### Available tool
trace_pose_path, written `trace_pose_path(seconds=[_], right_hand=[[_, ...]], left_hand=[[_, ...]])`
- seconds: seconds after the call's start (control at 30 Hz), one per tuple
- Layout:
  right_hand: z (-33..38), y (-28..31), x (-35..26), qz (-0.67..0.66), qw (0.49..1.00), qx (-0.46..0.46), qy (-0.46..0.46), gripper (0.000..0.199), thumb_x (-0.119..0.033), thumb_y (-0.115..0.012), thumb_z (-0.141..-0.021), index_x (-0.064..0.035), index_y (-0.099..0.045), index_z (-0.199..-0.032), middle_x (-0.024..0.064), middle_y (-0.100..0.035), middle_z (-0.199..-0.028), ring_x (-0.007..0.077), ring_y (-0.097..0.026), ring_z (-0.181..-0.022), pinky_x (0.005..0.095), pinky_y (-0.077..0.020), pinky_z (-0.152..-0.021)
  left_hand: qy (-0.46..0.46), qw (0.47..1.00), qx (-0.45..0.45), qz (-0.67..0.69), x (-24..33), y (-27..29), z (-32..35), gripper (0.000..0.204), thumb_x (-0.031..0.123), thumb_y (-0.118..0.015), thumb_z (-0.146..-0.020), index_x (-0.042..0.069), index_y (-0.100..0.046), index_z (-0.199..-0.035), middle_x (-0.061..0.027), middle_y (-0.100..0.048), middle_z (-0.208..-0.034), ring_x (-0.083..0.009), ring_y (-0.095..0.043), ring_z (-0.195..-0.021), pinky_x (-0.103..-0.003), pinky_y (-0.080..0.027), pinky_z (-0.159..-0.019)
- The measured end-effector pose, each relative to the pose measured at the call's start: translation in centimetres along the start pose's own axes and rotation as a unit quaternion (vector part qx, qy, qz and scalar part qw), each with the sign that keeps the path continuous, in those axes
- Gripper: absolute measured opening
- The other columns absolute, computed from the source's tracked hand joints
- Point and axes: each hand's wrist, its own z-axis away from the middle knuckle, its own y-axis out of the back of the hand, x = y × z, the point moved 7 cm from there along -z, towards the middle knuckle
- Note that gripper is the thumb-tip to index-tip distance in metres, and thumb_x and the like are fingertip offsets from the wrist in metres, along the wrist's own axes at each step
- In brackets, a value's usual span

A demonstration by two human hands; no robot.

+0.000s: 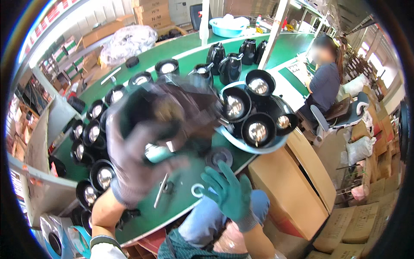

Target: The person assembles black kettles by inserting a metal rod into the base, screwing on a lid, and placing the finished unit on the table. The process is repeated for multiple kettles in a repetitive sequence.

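My left hand [133,159], in a grey glove, is raised over the green bench and grips a black kettle body [172,110] that is blurred by motion. My right hand [228,192], in a green glove, hovers with spread fingers at the bench's near edge, just right of a small white ring [197,190] and below a dark round base plate [218,157]. It holds nothing. A thin metal tool [161,190] lies on the bench between the hands.
A round tray [254,149] holds several black kettle bodies with shiny bottoms. More stand in a row along the left [97,134]. Finished black kettles [230,67] stand farther back. A seated person [323,84] works at the right. Cardboard boxes [284,190] sit below.
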Motion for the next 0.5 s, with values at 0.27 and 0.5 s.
trace_pose_path(seconds=[0.27, 0.5], right_hand=[[2.6, 9.0, -4.5, -0.109, 0.986, -0.100, 0.081, 0.083, -0.066, -0.035, -0.104, -0.0094, -0.027, -0.165, 0.0283, -0.031, -0.165, 0.0445, -0.030, -0.153, 0.0645, -0.0149, -0.126], [1.9, 10.8, -6.5, -0.186, 0.963, -0.086, 0.175, 0.084, -0.065, -0.034, -0.105, -0.0099, -0.020, -0.167, 0.0266, -0.028, -0.167, 0.0436, -0.027, -0.155, 0.0637, -0.0071, -0.127]], left_hand=[[-0.081, 0.982, 0.125, -0.118, -20.4, -17.9, -21.2, 0.056, 0.030, -0.093, -0.065, 0.012, -0.076, -0.116, -0.0152, -0.064, -0.128, -0.0374, -0.058, -0.122, -0.045, -0.048, -0.105], [0.049, 0.952, -0.201, -0.224, -27.9, -42.2, -20.9, 0.063, 0.049, -0.088, -0.072, 0.031, -0.072, -0.130, -0.0083, -0.047, -0.159, -0.0321, -0.031, -0.153, -0.058, -0.017, -0.123]])
